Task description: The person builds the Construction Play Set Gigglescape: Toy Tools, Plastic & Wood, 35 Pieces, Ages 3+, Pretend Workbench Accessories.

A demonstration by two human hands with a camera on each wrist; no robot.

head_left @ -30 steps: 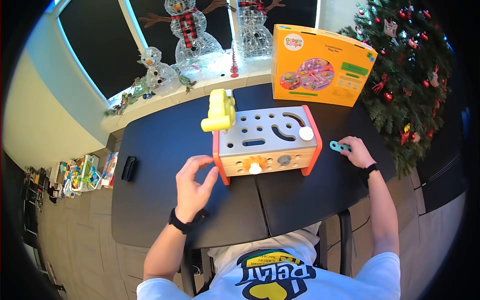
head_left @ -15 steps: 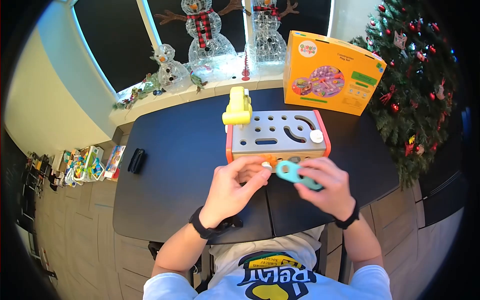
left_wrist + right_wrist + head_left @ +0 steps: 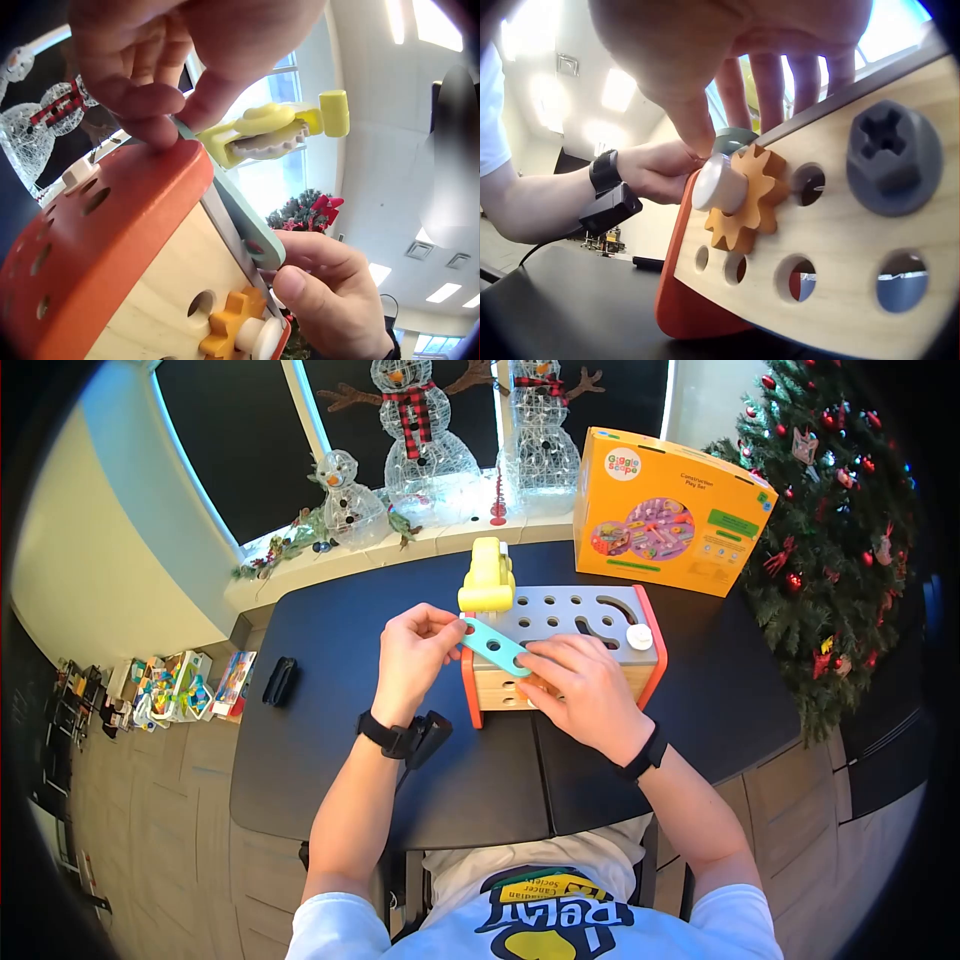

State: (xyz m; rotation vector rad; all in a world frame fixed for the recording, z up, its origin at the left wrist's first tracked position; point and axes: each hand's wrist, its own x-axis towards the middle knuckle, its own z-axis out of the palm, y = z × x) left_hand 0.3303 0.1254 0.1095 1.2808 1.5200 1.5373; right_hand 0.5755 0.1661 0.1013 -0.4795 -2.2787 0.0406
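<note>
A teal strip with round holes [image 3: 508, 657] lies slantwise at the front left edge of the toy workbench, close over its grey top. My left hand [image 3: 410, 652] pinches its upper left end between thumb and fingers. At the lower right end, my right hand [image 3: 590, 685] grips it with the thumb below and the fingers above. Under the right hand, an orange gear [image 3: 763, 199] sits on the wooden front, with a white peg [image 3: 714, 184] through it. A grey hexagonal bolt head [image 3: 896, 161] stands farther along that front.
A yellow toy piece with a pale toothed edge [image 3: 487, 588] stands at the workbench's back left. A white knob [image 3: 639, 637] sits near its red right end panel [image 3: 654, 645]. Behind is an orange box [image 3: 735, 490]; a black case [image 3: 280, 681] lies at the table's left.
My right hand has brought the teal strip from the table's right side leftward to the workbench. The left hand, free before, has moved up and taken hold of the strip's other end.
</note>
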